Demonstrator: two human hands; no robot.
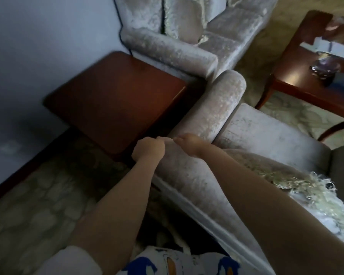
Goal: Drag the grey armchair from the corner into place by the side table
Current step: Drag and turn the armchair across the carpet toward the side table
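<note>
Carpeted corner, side table (pixel 115 100) alongside: grey armchair (pixel 266 139), bulky, plush, heavy by my guess; left hand (pixel 148 149) and right hand (pixel 189 143) both curled around its firm armrest (pixel 216 108).

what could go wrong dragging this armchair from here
1. Both the left hand and right hand grip one armrest of the armchair, so it may pivot instead of sliding straight.
2. That armrest's front end sits close to the side table and sofa arm; a swing could scrape them.
3. The fringed cushion on the chair might slip off.
</note>
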